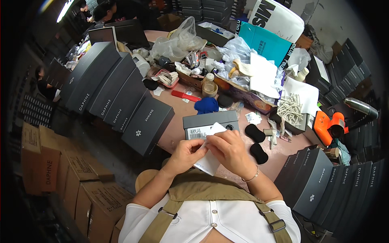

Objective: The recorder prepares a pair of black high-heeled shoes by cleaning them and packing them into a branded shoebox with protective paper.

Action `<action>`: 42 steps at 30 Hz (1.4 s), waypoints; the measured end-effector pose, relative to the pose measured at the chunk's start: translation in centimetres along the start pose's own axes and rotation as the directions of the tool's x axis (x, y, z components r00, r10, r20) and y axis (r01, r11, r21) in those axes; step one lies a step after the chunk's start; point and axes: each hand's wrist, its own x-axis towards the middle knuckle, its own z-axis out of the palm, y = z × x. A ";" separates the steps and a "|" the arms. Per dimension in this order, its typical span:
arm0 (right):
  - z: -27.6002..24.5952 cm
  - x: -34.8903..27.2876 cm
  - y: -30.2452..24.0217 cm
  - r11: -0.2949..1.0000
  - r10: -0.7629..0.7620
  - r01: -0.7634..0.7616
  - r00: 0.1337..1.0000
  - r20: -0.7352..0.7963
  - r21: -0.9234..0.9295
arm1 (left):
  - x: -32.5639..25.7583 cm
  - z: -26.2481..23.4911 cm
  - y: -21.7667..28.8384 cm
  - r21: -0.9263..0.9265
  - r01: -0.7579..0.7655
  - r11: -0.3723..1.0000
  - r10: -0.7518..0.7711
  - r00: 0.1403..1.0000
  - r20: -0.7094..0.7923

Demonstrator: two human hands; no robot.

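Observation:
My left hand [185,157] and my right hand [231,150] meet in front of my chest, fingers closed in a pinch on a white paper sheet [207,163]. The sheet's lower end hangs below my fingers, and its upper end sticks out above them. Whether it is one piece or two I cannot tell, as the fingers hide its middle. Just beyond my hands is a dark grey shoebox [210,118] with a white barcode label on its near side. To the right of my right hand lie two black oval pads [258,153].
Dark grey shoebox stacks stand left [148,121] and right [308,182] of the pink table [178,109]. A red comb [185,96], blue cloth [206,105], bottle [209,86], box of white sticks [289,110] and orange tape dispenser [329,123] lie beyond. Cardboard cartons [87,178] stand lower left.

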 end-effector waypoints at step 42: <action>1.7 -5.8 6.6 0.314 0.743 -0.419 0.667 0.054 0.852 | 0.1 0.5 0.0 0.529 -0.305 0.792 0.215 0.950 0.225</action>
